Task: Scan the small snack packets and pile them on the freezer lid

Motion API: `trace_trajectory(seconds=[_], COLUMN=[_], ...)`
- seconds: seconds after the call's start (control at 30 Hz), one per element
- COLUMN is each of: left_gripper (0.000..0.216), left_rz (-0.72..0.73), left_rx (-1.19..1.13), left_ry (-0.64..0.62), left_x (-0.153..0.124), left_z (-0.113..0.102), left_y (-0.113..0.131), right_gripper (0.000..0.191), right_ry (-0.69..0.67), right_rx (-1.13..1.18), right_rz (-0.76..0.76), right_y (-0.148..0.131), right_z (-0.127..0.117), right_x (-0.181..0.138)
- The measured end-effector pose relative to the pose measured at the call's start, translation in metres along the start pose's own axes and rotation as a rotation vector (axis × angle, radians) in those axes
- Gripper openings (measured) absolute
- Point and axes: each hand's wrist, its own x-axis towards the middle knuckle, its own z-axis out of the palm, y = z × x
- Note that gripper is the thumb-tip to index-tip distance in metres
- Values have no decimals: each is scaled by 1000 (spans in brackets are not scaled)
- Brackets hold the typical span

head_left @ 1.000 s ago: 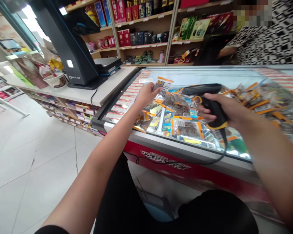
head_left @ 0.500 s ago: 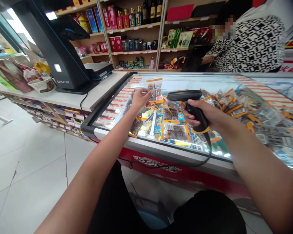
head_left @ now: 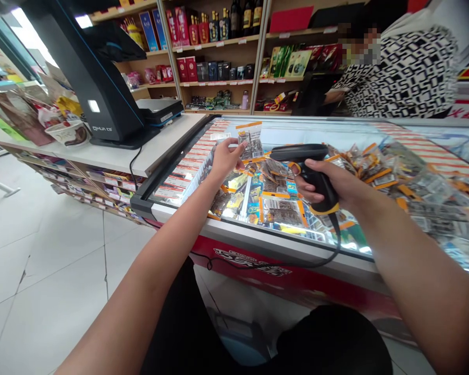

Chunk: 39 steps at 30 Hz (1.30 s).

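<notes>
1. Against the frame one second earlier, the orange-edged snack packet (head_left: 251, 139) has been tipped up from a flatter lie and now stands near upright; the gap between it and the handheld barcode scanner (head_left: 299, 152) has narrowed.
2. Left hand (head_left: 227, 159): thumb and fingers pinching the packet by its left edge, held over the far left part of the chest freezer (head_left: 258, 234).
3. Right hand (head_left: 315, 182): wrapped around the scanner's grip, fingers curled at the trigger side. The scanner's head points left at the packet — close, with a small gap visible between them.
4. The scanner's black cable (head_left: 338, 234) drops from the grip and loops back along the freezer's red front.
5. More orange-edged packets lie below the hands; one lies flat (head_left: 282, 210) near the front rim, and a heap (head_left: 383, 161) extends beyond the right hand.
6. Left of the freezer, a counter (head_left: 156, 153) bears a black scale terminal (head_left: 97, 94) and a paper bowl (head_left: 68, 134).
7. Across the freezer — at the far right — is a person in a black-and-white patterned top (head_left: 402, 73).
</notes>
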Motion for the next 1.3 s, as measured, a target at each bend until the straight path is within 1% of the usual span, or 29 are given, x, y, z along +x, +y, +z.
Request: trace_trajectory(seconds=[0.03,0.1,0.13,0.17,0.2,0.23,0.3,0.33,0.37,0.4,0.47,0.5,0.53,0.57,0.6,0.67,0.73,0.83,0.93,1.03,1.07,1.1,1.13,1.2,1.23,1.3], left_gripper=[24,54,65,70,69,64,47,39,32,29,35,41,45,49,51,48,42,40,48,68,68,62,51,27,21,21], left_rz=[-14,-24,-4,41,107,187,330,359,333,250,-20,-140,-211,-235,-214,-87,32,106,160,223,231,222,192,89,32,-49], left_rx=[-8,-1,22,62,118,189,369,486,616,739,913,956,982,994,996,982,960,909,753,518,433,344,250,47,-56,-243], left_ry=[-19,-69,-86,-88,-70,-41,34,44,38,8,-92,-148,-202,-247,-283,-334,-352,-307,-250,-241,-225,-200,-175,-172,-194,-239], left_x=[2,8,11,15,17,18,13,7,-2,-14,-39,-52,-63,-73,-82,-94,-101,-103,-93,-71,-60,-49,-38,-17,-9,2], left_z=[1,2,1,-1,-5,-12,-32,-45,-60,-75,-102,-112,-120,-124,-126,-121,-109,-87,-65,-42,-34,-26,-17,-2,4,13], left_y=[-3,-11,-15,-17,-18,-16,-4,5,15,26,42,47,50,49,47,36,24,12,11,20,24,28,32,37,38,35], right_gripper=[52,50,49,48,47,46,44,43,42,41,39,39,39,39,39,35,31,35,40,45,47,48,48,47,46,45], right_ry=[6,32,49,66,82,98,120,125,126,126,128,132,140,151,159,164,161,153,146,115,96,80,70,61,57,41], right_rx=[8,27,35,43,48,51,53,50,45,40,33,26,18,8,-3,-23,-27,-25,-13,-7,-8,-7,-2,10,13,11], right_rz=[4,17,23,28,35,43,70,84,97,101,92,93,97,97,98,89,72,77,72,84,89,89,78,37,16,-16], right_y=[1,2,2,2,2,2,2,2,2,2,2,2,2,2,1,0,-2,-2,-1,0,1,1,1,1,1,1], right_z=[-1,-3,-4,-4,-5,-5,-5,-5,-5,-5,-5,-4,-3,-2,-1,1,2,3,1,-2,-2,-3,-3,-3,-3,-2], right_x=[1,2,3,4,4,5,5,6,6,6,6,6,6,5,5,4,3,2,2,2,2,2,3,3,3,4])
